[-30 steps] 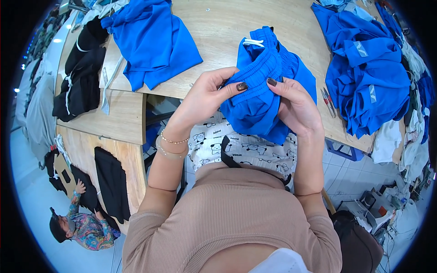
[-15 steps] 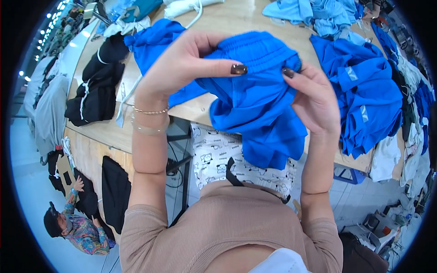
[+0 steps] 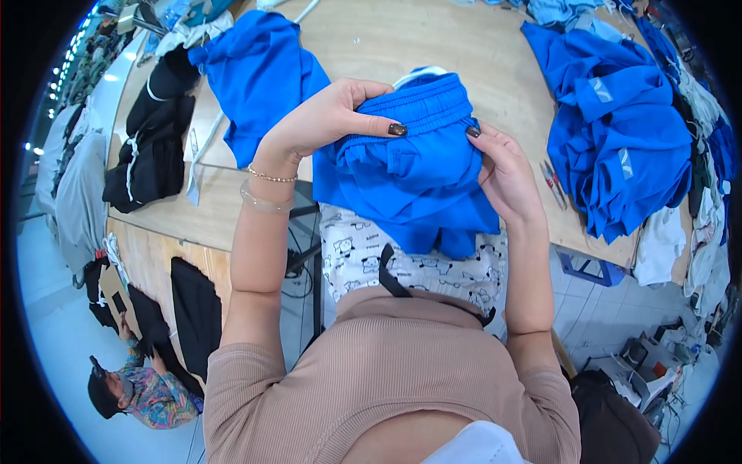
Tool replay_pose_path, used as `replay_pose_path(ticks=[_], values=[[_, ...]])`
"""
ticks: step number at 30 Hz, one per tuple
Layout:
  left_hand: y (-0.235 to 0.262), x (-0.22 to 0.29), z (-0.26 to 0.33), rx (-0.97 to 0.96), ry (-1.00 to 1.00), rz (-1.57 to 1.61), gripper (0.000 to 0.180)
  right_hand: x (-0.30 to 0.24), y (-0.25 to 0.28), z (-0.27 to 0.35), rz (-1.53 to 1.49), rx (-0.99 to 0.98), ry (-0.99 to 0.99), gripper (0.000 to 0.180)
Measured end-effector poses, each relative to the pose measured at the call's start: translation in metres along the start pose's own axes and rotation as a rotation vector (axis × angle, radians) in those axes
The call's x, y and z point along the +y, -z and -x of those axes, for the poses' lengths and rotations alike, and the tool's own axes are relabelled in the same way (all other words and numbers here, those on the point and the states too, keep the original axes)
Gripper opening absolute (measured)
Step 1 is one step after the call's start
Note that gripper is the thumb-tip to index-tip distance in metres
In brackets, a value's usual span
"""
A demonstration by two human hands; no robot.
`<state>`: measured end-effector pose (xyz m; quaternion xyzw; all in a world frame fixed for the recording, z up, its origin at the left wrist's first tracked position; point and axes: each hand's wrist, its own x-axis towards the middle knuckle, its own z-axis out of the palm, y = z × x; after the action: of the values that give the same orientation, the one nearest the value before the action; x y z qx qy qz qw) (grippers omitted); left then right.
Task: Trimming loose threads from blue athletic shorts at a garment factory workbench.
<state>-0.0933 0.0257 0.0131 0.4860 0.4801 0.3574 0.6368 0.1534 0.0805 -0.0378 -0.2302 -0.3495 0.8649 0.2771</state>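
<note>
Blue shorts with a gathered elastic waistband are held up over the table's near edge. My left hand grips the left end of the waistband, thumb on the near side and the other fingers hidden behind or inside the cloth. At the right end, my right hand pinches the band between thumb and fingers. A bit of white shows behind the waistband's top edge. The fabric below hangs in folds over my lap, which a white printed cloth covers.
Another blue garment lies left on the table, beside tied black bundles. A heap of blue garments is at the right, with small red-handled snips next to it. A co-worker stands lower left near black cloth.
The shorts have come lower and nearer, with the waistband now facing up and spread between my hands. My right hand moved slightly left and down. The snips have come into sight.
</note>
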Motion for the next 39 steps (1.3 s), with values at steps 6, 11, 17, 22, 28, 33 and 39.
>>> replay_pose_path(ticks=[6, 11, 17, 22, 28, 33, 39], values=[[-0.001, -0.022, 0.0, -0.037, 0.009, -0.069, 0.044, 0.017, 0.009, 0.009, 0.002, 0.082, -0.015, 0.031], [-0.003, -0.018, 0.003, -0.041, 0.01, -0.053, 0.043, 0.019, 0.007, 0.014, 0.03, 0.137, 0.021, 0.027], [-0.003, -0.015, 0.005, -0.031, 0.019, -0.047, 0.042, 0.016, 0.005, 0.02, 0.159, 0.164, 0.065, 0.021], [0.001, -0.017, 0.007, -0.01, -0.051, -0.091, 0.036, 0.023, 0.005, 0.023, 0.265, 0.258, 0.117, 0.019], [0.012, -0.018, 0.015, -0.011, 0.006, -0.099, 0.045, 0.022, -0.007, 0.026, 0.475, 0.147, 0.12, 0.02], [0.018, -0.018, 0.021, -0.015, 0.034, -0.093, 0.047, 0.027, -0.007, 0.022, 0.452, 0.088, 0.11, 0.024], [0.02, -0.02, 0.029, 0.031, 0.037, -0.125, 0.046, 0.022, 0.004, 0.02, 0.569, 0.129, 0.011, 0.026]])
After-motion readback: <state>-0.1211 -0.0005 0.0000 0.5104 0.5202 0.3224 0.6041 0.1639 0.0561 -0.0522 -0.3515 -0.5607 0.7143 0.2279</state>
